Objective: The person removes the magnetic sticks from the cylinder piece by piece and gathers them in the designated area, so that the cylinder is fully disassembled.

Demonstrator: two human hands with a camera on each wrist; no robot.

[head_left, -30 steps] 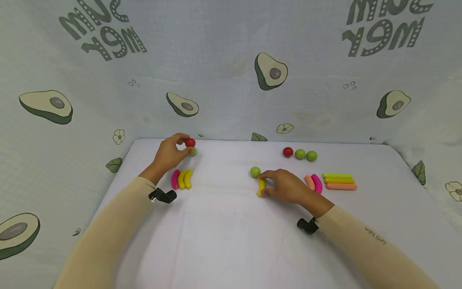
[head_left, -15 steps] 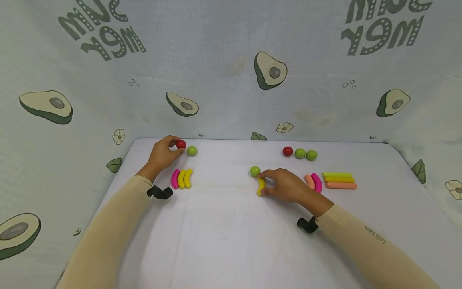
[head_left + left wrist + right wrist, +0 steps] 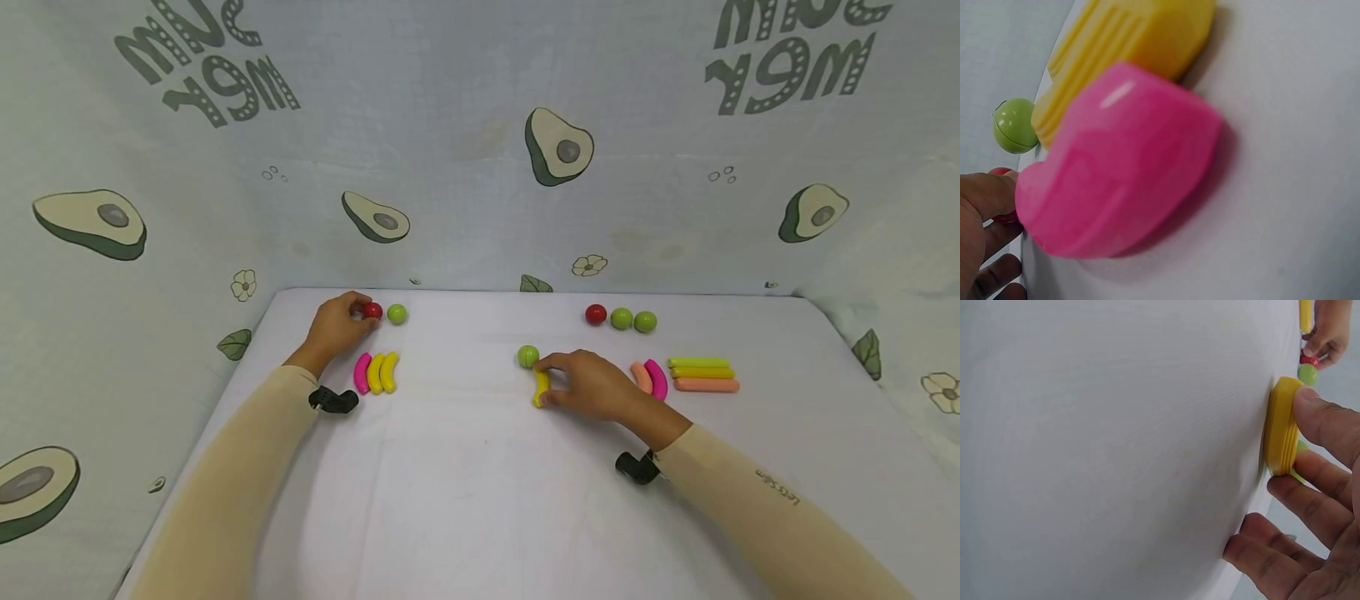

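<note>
At the back left of the table, my left hand [image 3: 332, 332] pinches a small red ball [image 3: 372, 310] between thumb and fingers, just left of a green ball [image 3: 397, 314]. In the left wrist view that red ball [image 3: 1005, 217] is mostly covered by the fingers. Nearer me lie a pink toy banana [image 3: 362, 373] and two yellow toy bananas [image 3: 382, 373], side by side. My right hand [image 3: 592, 387] holds another yellow toy banana [image 3: 1282, 425] by its two ends, at mid-table. A green ball [image 3: 528, 356] lies just beyond that banana.
Back right, a red ball [image 3: 596, 314] and two green balls [image 3: 633, 320] form a row. Right of my right hand lie an orange piece [image 3: 641, 377], a pink toy banana [image 3: 657, 380] and three coloured sticks [image 3: 703, 373]. A printed cloth [image 3: 465, 167] hangs behind the white table [image 3: 450, 500].
My left hand has carried the red ball leftward and down, from behind the green ball to its left side. My right hand has stayed in place on the yellow toy banana.
</note>
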